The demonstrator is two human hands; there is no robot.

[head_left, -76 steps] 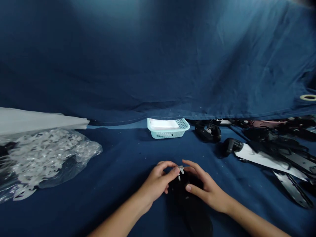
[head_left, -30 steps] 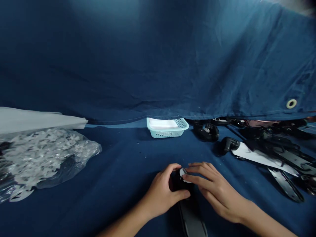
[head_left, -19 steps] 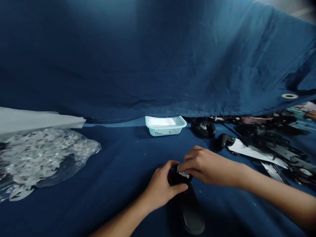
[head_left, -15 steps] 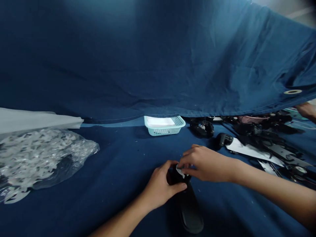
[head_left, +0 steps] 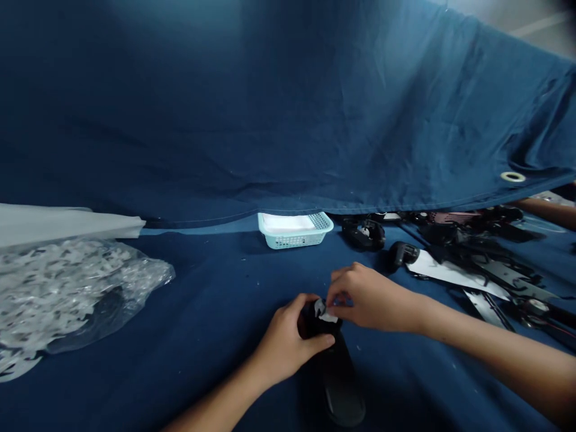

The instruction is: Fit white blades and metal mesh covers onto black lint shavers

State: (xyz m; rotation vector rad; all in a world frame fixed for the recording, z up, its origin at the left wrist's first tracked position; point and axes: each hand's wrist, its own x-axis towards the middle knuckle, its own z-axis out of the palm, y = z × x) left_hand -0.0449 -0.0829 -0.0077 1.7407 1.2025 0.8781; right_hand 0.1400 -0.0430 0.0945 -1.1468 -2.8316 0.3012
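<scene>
I see sheets (head_left: 288,222) in a basket (head_left: 297,241) at twelve, bagged pieces (head_left: 67,276) at nine, black parts (head_left: 445,253) at two, left hand (head_left: 287,343) gripping a black device (head_left: 342,387), right hand (head_left: 366,298) its insert (head_left: 330,317).

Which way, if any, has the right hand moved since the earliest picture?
Yes: judged against the light blue basket, the right hand has moved forward, nearer to it.

We face a dark blue curtain (head_left: 270,120) that fills the upper half of our view. A stitched hem (head_left: 216,218) runs along the curtain's foot, and a pale eyelet (head_left: 513,177) sits near its right end. Past the curtain's upper right edge we see a grey patch (head_left: 531,15), wall or ceiling, we cannot tell. Below the curtain spreads a blue cloth (head_left: 202,324). Light brightens the curtain's top and right.
</scene>
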